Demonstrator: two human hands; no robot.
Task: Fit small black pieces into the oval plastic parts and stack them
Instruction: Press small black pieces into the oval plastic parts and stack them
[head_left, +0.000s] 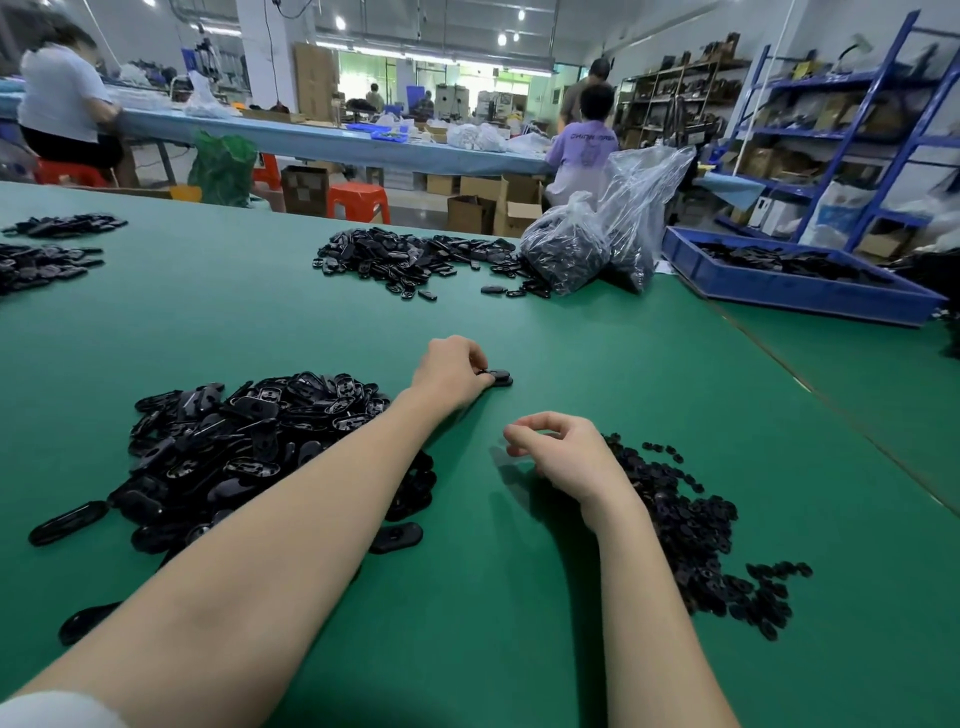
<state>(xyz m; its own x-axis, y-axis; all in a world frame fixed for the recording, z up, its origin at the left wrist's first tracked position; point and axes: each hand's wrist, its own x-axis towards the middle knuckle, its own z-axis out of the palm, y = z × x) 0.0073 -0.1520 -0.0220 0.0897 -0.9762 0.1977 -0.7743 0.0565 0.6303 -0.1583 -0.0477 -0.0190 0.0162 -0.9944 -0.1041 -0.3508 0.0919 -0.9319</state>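
Observation:
A big heap of black oval plastic parts (249, 441) lies on the green table at my left. A smaller heap of small black pieces (685, 519) lies at my right. My left hand (452, 371) reaches forward past the oval heap, fingertips closed on a low stack of oval parts (500, 378) resting on the table. My right hand (558, 452) hovers just left of the small pieces, fingers curled, thumb and forefinger near each other; nothing shows between them.
Farther back lie another pile of oval parts (415, 257), two clear bags of black parts (597, 244) and a blue tray (800, 286) at the right. More black parts (41, 254) lie at the far left. People work at a distant bench.

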